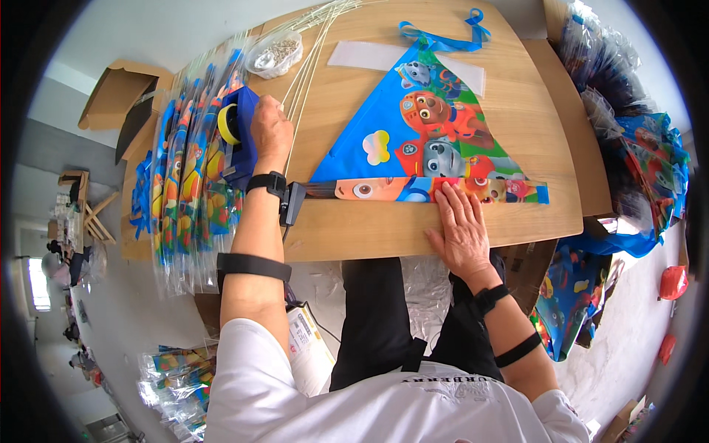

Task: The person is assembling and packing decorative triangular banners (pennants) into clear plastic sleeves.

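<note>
A triangular blue and green kite (369, 125) printed with cartoon dogs lies on the table, its near edge folded or rolled into a narrow strip (413, 190). My right hand (461, 229) is flat on that strip with fingers stretched out, pressing it near its right part. At the left, my left hand (272, 131) is curled closed against the right side of a blue tape dispenser (244, 166) holding a yellow roll of tape (228, 124). Its fingertips are hidden, so whatever they pinch cannot be made out. A blue ribbon (450, 46) trails from the kite's far tip.
Wrapped folded kites (185, 170) are stacked at the table's left. Behind the dispenser stand a clear bowl of small parts (274, 56) and thin pale rods (304, 74). A whitish plastic strip (362, 55) lies under the kite's tip. Cartons with more kites (650, 155) stand at the right.
</note>
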`<act>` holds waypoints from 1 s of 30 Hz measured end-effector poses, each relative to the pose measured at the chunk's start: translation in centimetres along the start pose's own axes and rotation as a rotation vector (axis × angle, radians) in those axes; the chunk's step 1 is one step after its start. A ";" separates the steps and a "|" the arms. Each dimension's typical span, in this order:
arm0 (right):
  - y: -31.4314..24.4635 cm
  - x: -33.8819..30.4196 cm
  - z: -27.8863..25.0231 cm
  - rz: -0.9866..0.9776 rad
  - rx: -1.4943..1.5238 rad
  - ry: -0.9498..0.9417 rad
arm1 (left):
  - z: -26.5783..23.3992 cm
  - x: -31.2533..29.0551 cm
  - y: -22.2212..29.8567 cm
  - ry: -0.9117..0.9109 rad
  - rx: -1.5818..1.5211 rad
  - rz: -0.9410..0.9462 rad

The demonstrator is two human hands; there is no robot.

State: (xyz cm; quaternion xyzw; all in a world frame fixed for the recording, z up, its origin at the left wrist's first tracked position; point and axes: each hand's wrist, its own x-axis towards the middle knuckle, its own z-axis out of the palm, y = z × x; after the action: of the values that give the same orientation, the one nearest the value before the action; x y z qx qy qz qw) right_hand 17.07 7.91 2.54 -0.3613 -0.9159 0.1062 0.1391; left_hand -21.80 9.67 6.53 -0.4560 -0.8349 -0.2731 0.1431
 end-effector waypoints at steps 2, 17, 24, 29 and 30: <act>-0.2 0.0 0.1 0.002 0.013 0.000 | -1.6 -1.3 0.1 0.087 -0.297 0.261; -0.1 -0.4 0.6 -0.029 -0.021 0.059 | -1.1 -15.0 5.7 -0.314 -0.464 0.361; 0.0 -0.4 0.3 -0.010 0.008 0.072 | -0.1 -14.2 7.3 -0.301 -0.442 0.433; 0.5 -0.4 0.9 -0.020 -0.030 0.066 | 0.1 -14.1 7.5 -0.342 -0.407 0.462; 0.7 -0.6 1.0 -0.002 -0.043 0.069 | 0.3 -14.2 7.6 -0.340 -0.400 0.453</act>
State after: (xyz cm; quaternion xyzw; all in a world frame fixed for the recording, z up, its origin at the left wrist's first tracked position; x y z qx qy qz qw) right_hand 17.58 7.91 1.33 -0.3665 -0.9130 0.0739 0.1631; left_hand -7.70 3.44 1.85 -0.6878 -0.6543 -0.3126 -0.0333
